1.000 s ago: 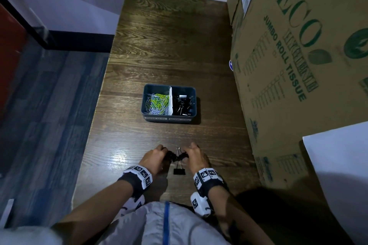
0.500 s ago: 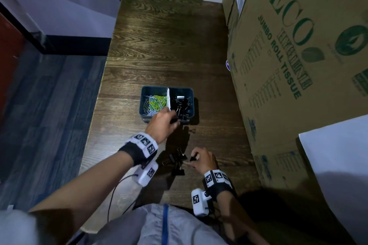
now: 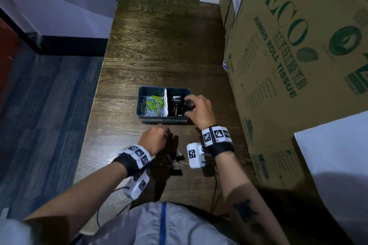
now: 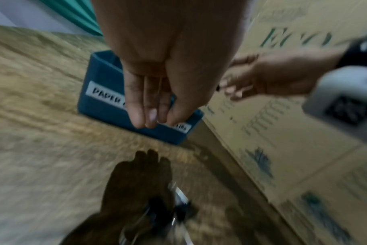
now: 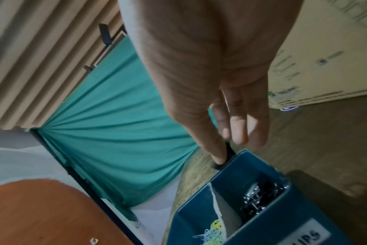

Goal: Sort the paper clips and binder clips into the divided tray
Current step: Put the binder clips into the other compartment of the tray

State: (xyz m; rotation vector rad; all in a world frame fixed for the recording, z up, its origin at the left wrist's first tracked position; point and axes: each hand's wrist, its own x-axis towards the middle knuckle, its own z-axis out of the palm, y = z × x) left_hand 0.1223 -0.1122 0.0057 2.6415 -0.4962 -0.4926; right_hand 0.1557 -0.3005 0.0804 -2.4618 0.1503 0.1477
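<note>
- Holding a black binder clip (image 3: 188,105) pinched in curled fingers (image 5: 218,149), the right hand (image 3: 199,111) hangs over the right compartment of the divided tray (image 3: 151,120), where other binder clips (image 3: 176,108) already lie.
- The left compartment holds the coloured paper clips (image 3: 152,105), kept apart by a pale divider (image 3: 165,102).
- The step in hand looks like the drop: this clip needs only a release over the right side, low enough that it does not bounce across the divider.
- The left hand (image 3: 154,141) hovers above the counter (image 3: 159,49) just in front of the tray, its fingers (image 4: 146,106) hanging together and loosely bent with nothing in them.
- A small heap of loose binder clips (image 3: 173,162) lies on the counter between the wrists, nearer the person; judging by that, the sorting is nearly done.
- The next move calls for the left hand to dip to that heap and pinch one clip.
- A large cardboard box (image 3: 298,55) stands along the right of the counter.
</note>
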